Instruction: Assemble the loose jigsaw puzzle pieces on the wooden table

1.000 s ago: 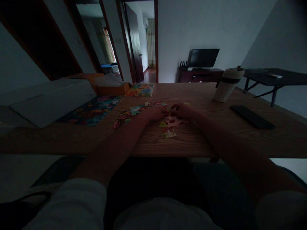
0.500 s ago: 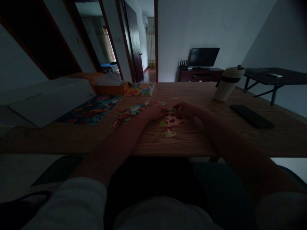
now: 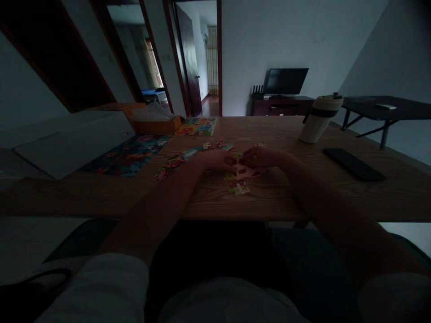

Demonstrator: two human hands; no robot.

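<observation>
The room is dim. On a wooden table (image 3: 303,188), my left hand (image 3: 217,160) and my right hand (image 3: 257,157) rest close together over a small cluster of joined jigsaw pieces (image 3: 239,177), coloured red, white and green. Both hands have their fingers curled and pinched at the top edge of the cluster, fingertips nearly touching. What the fingers grip is too small and dark to name. More loose pieces (image 3: 178,162) lie to the left of my left hand, and a few (image 3: 218,145) just beyond it.
A colourful puzzle sheet (image 3: 129,154) and a white box (image 3: 67,139) lie at the left, with an orange box (image 3: 158,122) and a second picture sheet (image 3: 197,126) further back. A travel cup (image 3: 318,119) and a dark phone (image 3: 353,163) sit at the right.
Both hands have shifted slightly towards me over the cluster and drawn closer together. The lowest piece of the cluster has turned a little.
</observation>
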